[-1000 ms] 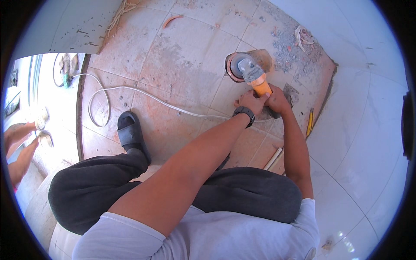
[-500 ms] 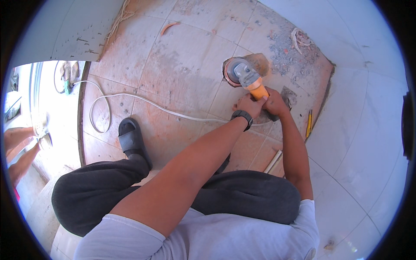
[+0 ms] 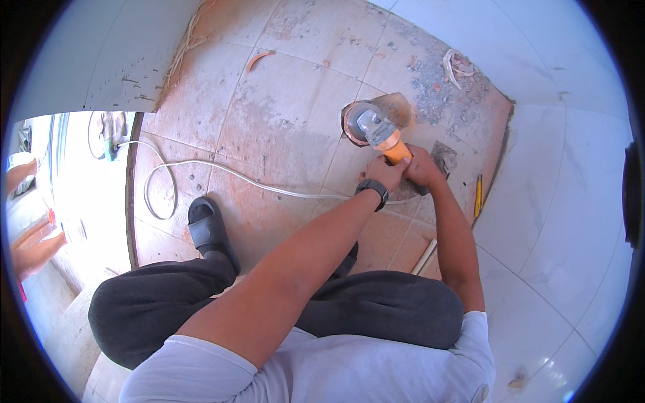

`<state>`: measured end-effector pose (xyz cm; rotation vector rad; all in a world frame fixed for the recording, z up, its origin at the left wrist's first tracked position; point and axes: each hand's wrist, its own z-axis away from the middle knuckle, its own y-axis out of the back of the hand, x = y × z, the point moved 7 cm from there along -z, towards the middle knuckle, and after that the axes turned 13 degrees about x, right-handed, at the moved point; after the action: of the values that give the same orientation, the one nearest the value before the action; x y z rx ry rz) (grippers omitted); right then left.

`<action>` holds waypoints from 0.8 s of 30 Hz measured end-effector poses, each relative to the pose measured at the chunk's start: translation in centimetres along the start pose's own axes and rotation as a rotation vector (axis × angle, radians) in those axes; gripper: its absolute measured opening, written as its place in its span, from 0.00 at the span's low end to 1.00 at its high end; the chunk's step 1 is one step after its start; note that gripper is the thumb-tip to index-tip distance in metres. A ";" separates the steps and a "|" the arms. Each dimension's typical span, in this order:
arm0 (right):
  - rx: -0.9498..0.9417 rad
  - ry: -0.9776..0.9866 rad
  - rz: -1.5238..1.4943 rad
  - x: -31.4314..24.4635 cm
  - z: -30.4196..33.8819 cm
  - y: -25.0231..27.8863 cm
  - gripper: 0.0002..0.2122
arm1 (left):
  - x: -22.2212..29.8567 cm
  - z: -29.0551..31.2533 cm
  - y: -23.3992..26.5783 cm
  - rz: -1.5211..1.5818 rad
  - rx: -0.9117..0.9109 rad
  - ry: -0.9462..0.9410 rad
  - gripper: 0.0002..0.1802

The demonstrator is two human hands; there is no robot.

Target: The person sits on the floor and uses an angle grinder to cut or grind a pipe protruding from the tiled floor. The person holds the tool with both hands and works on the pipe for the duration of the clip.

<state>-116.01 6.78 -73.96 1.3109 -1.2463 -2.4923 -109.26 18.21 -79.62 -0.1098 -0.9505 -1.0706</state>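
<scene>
Both my hands are closed around the orange body of an angle grinder. My left hand, with a dark watch at its wrist, wraps the near left side of the body. On the right side and rear end sits my right hand, its fingers partly hidden. The grinder's round disc lies at a rounded cut in the tiled floor, and the grinder's head covers part of that cut. A brownish dusty patch spreads just beyond the head.
A white cable loops across the floor to the left doorway. Rubble and white cord lie far right. By the right wall are a yellow utility knife and a pale strip. Another person's bare limbs show at left.
The view has shifted slightly, so the floor and door sit a little lower. My hands keep their hold on the grinder at the same cut. The other person's limbs have moved.
</scene>
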 end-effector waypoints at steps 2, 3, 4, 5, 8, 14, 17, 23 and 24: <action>0.000 0.002 0.004 0.1 0.0 0.0 0.20 | -0.1 0.0 -0.2 0.019 -0.026 0.014 0.41; -0.007 -0.005 -0.010 0.2 0.0 0.0 0.20 | -0.1 -0.1 -0.1 0.026 -0.025 0.022 0.41; -0.014 -0.013 -0.024 0.4 0.0 -0.1 0.20 | -0.1 -0.1 -0.1 0.003 -0.020 0.033 0.41; -0.012 -0.007 -0.025 0.5 0.0 -0.1 0.20 | 0.1 -0.1 0.0 0.046 -0.017 0.031 0.41; -0.007 -0.003 -0.036 0.7 0.0 -0.4 0.21 | 0.6 -0.1 0.2 0.076 -0.019 0.045 0.41; -0.007 -0.070 -0.140 0.9 0.2 -0.5 0.21 | 0.8 0.0 0.3 0.127 -0.042 0.099 0.43; -0.015 -0.068 -0.099 0.8 0.1 -0.4 0.21 | 1.0 -0.2 0.3 0.144 -0.008 0.120 0.44; -0.010 -0.052 -0.082 1.2 0.0 -0.4 0.20 | 0.7 -0.5 0.0 0.128 0.005 0.196 0.45; -0.015 -0.074 -0.079 1.4 -0.1 -0.5 0.21 | 0.7 -0.5 0.0 0.144 0.002 0.193 0.45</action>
<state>-116.71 6.53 -75.27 1.3010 -1.2101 -2.6218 -108.80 17.47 -79.41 -0.0705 -0.7580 -0.9298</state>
